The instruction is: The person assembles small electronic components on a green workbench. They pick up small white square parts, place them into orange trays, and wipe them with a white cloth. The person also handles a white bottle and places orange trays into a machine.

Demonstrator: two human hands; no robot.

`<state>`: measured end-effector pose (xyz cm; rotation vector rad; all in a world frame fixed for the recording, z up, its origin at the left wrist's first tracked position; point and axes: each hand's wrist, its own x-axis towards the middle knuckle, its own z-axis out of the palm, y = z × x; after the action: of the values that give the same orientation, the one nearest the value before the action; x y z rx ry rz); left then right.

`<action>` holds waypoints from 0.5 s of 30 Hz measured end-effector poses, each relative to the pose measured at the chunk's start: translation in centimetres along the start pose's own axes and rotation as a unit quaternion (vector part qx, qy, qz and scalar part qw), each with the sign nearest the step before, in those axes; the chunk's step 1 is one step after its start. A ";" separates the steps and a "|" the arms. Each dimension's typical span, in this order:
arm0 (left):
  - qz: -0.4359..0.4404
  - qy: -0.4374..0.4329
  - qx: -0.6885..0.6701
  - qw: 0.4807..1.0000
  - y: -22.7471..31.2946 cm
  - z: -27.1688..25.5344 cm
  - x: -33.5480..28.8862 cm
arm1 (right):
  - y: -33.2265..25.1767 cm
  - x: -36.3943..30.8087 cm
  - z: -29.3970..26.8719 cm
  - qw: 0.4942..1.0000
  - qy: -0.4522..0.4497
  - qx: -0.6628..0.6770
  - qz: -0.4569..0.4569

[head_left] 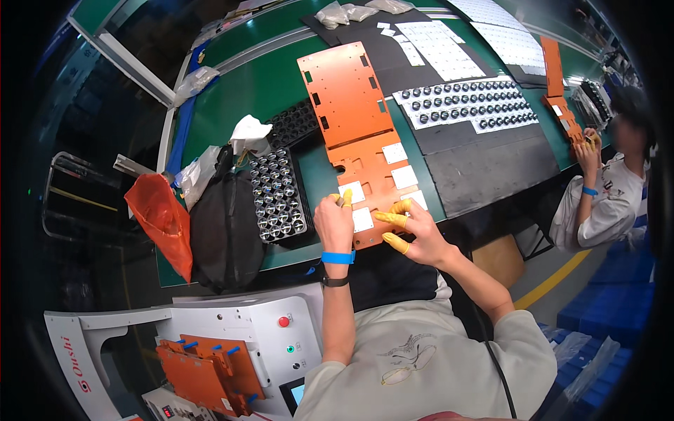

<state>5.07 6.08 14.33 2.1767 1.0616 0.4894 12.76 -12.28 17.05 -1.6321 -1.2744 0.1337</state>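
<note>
2 hands (335, 223) (421, 235) on 1 orange plate (354, 112) w/ 5 white pads (394, 153).

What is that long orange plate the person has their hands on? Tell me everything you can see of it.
The orange plate is a long, flat, rigid-looking sheet lying on the green table, running away from the person. Its outline is notched, with small slots and holes along its edges. White square pads sit on the near half; the far half is bare. The left hand rests at its near left edge and the right hand at its near end, both wearing yellow finger cots.
</note>
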 end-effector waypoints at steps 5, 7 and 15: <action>-0.017 -0.024 0.011 1.000 0.3 -0.3 0.1 | 0.2 0.1 1.0 1.000 -0.019 -0.005 -0.020; -0.017 -0.008 0.020 1.000 -0.2 0.2 0.1 | -0.1 0.4 1.6 0.998 -0.036 -0.017 -0.052; 0.075 0.058 -0.013 0.995 -2.0 1.6 -1.6 | -0.8 7.8 4.1 0.996 0.014 -0.018 -0.088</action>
<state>3.94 5.09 11.70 2.2377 0.9515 0.7008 13.10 -3.78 19.34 -1.5380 -1.3996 -0.0203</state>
